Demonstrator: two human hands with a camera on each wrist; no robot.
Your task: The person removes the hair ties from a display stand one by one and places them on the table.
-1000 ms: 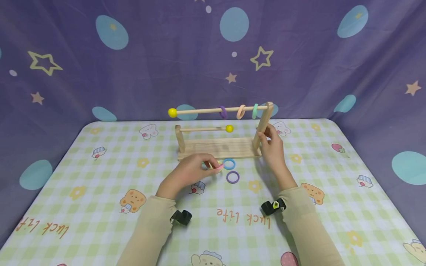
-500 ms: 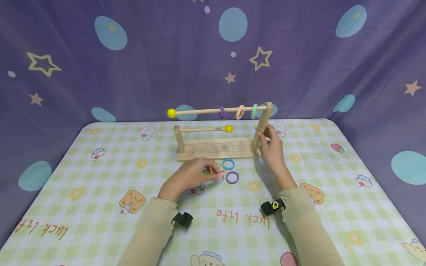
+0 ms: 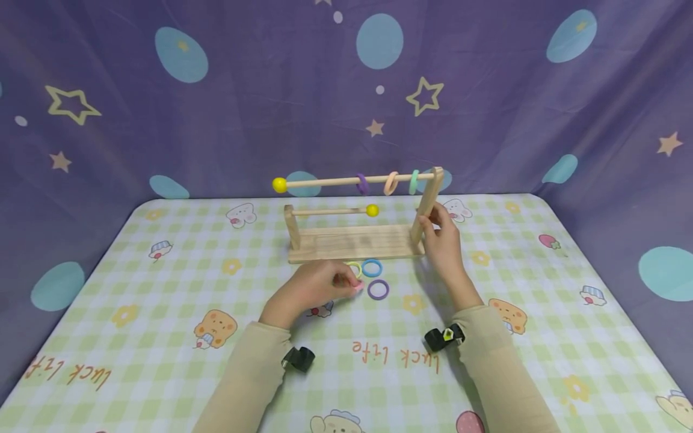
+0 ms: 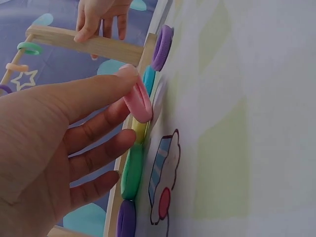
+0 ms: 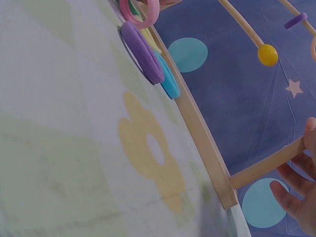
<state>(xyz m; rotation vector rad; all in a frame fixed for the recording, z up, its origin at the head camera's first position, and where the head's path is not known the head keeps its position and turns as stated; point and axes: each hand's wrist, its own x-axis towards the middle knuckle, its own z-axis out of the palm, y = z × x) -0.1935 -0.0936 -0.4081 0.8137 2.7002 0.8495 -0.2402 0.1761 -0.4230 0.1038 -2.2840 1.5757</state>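
Observation:
My left hand pinches a pink hair tie between thumb and index finger, low over the cloth. Around it lie a blue hair tie, a purple one and a yellow one. In the left wrist view a green hair tie and another purple one show below the fingers; the hand hides these in the head view. My right hand grips the right post of a wooden stand, fingers behind and thumb in front.
On the stand's upper rod hang a purple, a peach and a mint hair tie. The shorter lower rod carries none. Yellow balls cap both rods. A checked cloth covers the table; a purple curtain hangs behind.
My left hand has drawn the pink hair tie slightly toward me, away from the blue and yellow ones. The right hand keeps its grip on the post.

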